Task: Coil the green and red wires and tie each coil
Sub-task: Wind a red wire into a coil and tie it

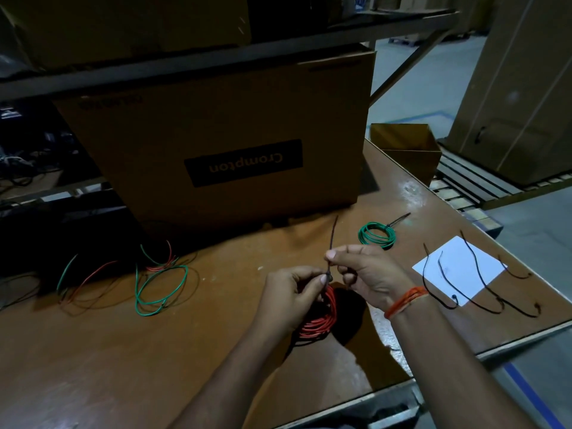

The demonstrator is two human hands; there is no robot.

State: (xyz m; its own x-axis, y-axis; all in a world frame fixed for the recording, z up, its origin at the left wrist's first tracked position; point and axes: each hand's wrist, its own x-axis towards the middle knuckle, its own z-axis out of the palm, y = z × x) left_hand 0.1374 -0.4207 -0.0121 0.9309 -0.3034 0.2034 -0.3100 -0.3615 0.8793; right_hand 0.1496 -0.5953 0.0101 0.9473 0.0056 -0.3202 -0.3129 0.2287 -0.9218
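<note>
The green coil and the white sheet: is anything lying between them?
No. In the head view, only bare brown table separates the green coil from the white sheet.

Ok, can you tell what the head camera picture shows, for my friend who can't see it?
Two hands hold a red wire coil above a brown table: the left hand grips it while the right hand pinches a black tie looped round it. A tied green wire coil lies behind, spare ties on the right, loose wires on the left.
</note>
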